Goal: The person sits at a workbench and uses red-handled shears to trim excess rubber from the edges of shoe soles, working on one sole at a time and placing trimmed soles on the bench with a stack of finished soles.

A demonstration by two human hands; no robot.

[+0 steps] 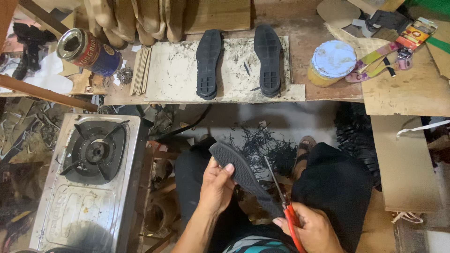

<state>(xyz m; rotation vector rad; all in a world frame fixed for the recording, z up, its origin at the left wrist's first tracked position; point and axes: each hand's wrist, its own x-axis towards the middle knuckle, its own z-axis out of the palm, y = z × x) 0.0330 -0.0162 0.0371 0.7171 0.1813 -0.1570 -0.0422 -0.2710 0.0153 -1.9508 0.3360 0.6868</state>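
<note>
Right hand [313,230], partly cut off by frame bottom, fingers closed on red-handled scissors [283,206], blades at sole's edge. Left hand [216,185] fingers wrapped round black sole [243,175] over lap. Far: two soles [209,63] on bench [323,91] w/ tin [332,63] nr right edge.

Two soles [208,63] on board [173,75], stove [93,154] left, tin [333,63] right

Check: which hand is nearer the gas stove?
Left. The left hand holds the black sole just right of the gas stove; the right hand, with scissors, is farther right.
</note>
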